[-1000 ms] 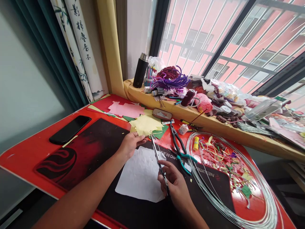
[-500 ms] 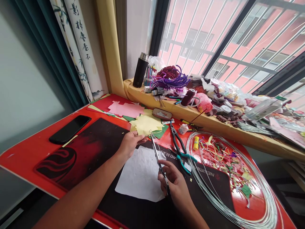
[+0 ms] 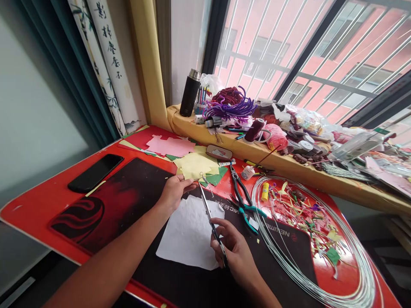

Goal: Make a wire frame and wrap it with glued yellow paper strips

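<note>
My left hand (image 3: 175,191) is closed in a pinch, with what looks like a small piece of yellow paper (image 3: 196,182) at its fingertips, mostly hidden. In my right hand (image 3: 233,248) are scissors (image 3: 206,201), held by the dark handles, their slim silver blades pointing up toward the left fingertips. Beneath both hands lies a crinkled white sheet (image 3: 184,235) on the black mat. Just beyond the left fingers is a pile of yellow paper (image 3: 195,164) with green paper (image 3: 219,176) under it. A thin bent wire (image 3: 207,184) shows near the blade tips.
Teal-handled pliers (image 3: 245,205) lie right of the sheet. A wire coil (image 3: 272,252) surrounds paper scraps and a yellow glue stick (image 3: 265,191). At left is a black phone (image 3: 95,173). Pink paper (image 3: 170,146) lies behind. A flask (image 3: 190,93) and craft supplies crowd the sill.
The scissors and my right hand have shifted slightly left, and the blades now lie closer to the left fingertips. My left hand stays nearly in place, still pinching. The view has moved slightly.
</note>
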Available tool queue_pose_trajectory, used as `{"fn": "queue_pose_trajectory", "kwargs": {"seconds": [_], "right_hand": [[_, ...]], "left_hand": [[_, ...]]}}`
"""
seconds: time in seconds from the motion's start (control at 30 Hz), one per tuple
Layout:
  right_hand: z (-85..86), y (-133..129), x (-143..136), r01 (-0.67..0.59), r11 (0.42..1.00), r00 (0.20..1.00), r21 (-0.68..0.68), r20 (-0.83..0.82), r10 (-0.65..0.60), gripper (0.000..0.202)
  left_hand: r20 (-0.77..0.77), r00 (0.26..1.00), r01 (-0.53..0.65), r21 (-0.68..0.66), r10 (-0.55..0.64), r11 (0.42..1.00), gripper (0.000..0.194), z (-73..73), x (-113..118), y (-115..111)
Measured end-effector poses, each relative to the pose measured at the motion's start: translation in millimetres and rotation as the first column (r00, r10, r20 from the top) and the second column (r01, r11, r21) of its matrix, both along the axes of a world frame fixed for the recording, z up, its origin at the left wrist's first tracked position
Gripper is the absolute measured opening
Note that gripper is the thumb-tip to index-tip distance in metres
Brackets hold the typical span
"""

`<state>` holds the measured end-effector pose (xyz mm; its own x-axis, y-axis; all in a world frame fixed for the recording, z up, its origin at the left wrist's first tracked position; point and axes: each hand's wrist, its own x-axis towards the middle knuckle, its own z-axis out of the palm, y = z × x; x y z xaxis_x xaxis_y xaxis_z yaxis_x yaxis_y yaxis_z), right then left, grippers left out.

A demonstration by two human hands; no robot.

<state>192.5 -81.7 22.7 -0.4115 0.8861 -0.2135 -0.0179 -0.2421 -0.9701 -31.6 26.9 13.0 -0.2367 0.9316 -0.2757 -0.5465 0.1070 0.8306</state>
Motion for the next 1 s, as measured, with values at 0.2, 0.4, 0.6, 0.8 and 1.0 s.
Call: {"fn": "queue_pose_trajectory", "kwargs": {"seconds": [0.2, 0.4, 0.6, 0.8, 1.0], "right_hand": [[-2.7, 0.0, 1.5, -0.014, 1.0, 1.0, 0.002, -0.002, 0.014, 0.052], [0.3, 0.9, -0.5, -0.018, 1.0, 1.0, -0.006, 0.013, 0.018, 0.055], [2.1, 0.5, -0.7, -0.039, 0.999, 0.998, 0.013, 0.047, 0.038, 0.055], [-0.8, -0.8, 0.9, -0.074, 0.997, 0.996, 0.025, 0.053, 0.073, 0.054], [-4.4, 1.1, 1.9, -0.069, 0.997, 0.996, 0.046, 0.068, 0.065, 0.055]], "left_hand": [[0.13, 0.991, 0.017, -0.028, -0.013, 0.999, 0.013, -2.3, -1.3, 1.5], [0.181, 0.983, 0.022, -0.055, -0.011, 0.998, 0.016, 2.7, 1.1, 0.1], [0.161, 0.987, 0.026, -0.067, -0.015, 0.997, 0.018, 7.2, 1.9, -0.9], [0.192, 0.981, 0.042, -0.095, -0.023, 0.995, 0.017, 5.3, 0.2, -1.0], [0.194, 0.98, 0.066, -0.098, -0.046, 0.993, 0.018, 3.6, 0.2, -1.3]]}}
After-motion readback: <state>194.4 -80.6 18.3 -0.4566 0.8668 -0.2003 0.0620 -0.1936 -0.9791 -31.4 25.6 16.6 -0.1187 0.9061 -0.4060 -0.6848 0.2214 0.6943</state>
